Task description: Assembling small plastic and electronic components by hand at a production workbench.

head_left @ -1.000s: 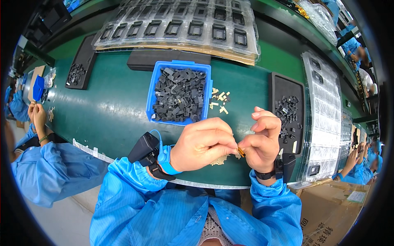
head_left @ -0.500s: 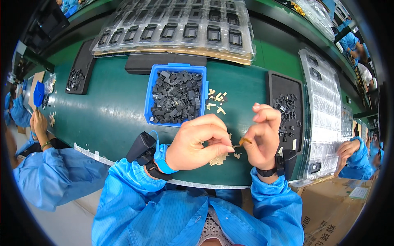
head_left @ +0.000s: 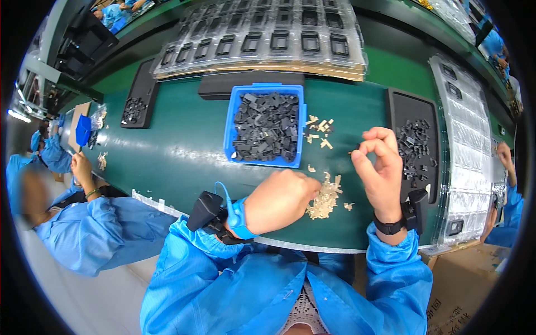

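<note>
My left hand [head_left: 282, 199] is closed, knuckles up, over the green table at the near side of a pile of cream-coloured scraps [head_left: 325, 202]. Its fingertips are mostly hidden, so what they hold, if anything, cannot be seen. To the right, my right hand [head_left: 381, 170] is raised above the table, thumb and index finger pinched on a small dark piece [head_left: 354, 151], of which little shows. Ahead of my left hand stands a blue bin [head_left: 229, 129] filled with small black plastic parts [head_left: 267, 125].
A black tray [head_left: 412, 106] with small black parts lies at right, beside clear plastic trays [head_left: 466, 145]. Stacked clear trays with black frames [head_left: 254, 43] stand at the back. More scraps [head_left: 319, 131] lie beside the bin. Co-workers sit at left and right.
My hands have come apart from their pinch together. The left has turned down beside the scrap pile; the right is raised, the brownish-orange piece no longer visible. The whole view has shifted.
</note>
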A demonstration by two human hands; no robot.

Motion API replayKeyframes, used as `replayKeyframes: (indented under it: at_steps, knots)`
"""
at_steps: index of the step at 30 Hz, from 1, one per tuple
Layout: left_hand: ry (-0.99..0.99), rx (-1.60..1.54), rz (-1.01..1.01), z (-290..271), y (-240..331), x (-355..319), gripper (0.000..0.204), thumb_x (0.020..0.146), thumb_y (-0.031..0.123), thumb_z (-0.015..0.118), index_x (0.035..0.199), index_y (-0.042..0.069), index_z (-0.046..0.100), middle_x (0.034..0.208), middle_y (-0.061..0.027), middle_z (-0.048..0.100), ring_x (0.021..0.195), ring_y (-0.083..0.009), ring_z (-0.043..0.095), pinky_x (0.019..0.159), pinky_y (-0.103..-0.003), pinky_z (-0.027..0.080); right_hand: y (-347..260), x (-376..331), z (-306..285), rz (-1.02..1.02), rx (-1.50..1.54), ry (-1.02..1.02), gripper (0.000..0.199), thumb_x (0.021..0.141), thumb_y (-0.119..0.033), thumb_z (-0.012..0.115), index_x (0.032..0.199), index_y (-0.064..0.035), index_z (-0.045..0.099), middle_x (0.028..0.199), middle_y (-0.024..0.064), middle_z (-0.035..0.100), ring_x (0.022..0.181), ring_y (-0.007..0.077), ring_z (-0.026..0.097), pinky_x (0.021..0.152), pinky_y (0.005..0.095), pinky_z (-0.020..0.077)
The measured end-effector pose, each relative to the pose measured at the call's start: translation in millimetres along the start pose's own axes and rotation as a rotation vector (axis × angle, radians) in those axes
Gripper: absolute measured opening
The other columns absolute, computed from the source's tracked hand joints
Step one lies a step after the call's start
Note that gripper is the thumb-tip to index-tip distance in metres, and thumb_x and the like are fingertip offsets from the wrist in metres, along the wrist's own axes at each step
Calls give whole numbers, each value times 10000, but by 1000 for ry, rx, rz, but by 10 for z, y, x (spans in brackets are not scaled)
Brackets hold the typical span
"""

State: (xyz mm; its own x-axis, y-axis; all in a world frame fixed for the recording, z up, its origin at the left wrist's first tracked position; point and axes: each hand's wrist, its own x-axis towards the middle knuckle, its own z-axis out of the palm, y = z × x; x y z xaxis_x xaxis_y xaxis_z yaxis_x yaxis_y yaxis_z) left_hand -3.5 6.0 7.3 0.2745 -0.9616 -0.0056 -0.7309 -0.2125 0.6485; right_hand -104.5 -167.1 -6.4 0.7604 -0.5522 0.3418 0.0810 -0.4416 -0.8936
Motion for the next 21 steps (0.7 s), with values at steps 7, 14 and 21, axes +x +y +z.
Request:
replayKeyframes:
  at_steps: [7, 14, 21]
  knots:
    - [377, 116, -132, -498, -226, 1, 147, 697, 12, 682, 842, 29, 664, 779, -103, 578, 653, -251, 575, 581, -333, 461, 3, -2, -9, 30, 28, 15, 94, 721, -39, 666, 720, -18, 574, 957, 87, 477, 933, 199, 477, 832, 300, 375]
    - [287, 246, -136, -443, -355, 93, 126, 718, 11, 651, 842, 28, 661, 777, -105, 554, 754, -279, 565, 659, -354, 461, 4, 4, 15, 34, 46, 22, 98, 717, -38, 669, 715, -20, 573, 932, 84, 482, 905, 200, 488, 812, 298, 387]
    - [409, -390, -228, -484, -247, 103, 85, 864, 56, 558, 929, 3, 568, 849, -104, 600, 713, -183, 613, 632, -282, 495, -22, -10, 4, -6, 33, 28, 97, 719, -31, 665, 718, -33, 568, 920, 79, 491, 909, 203, 503, 815, 308, 400]
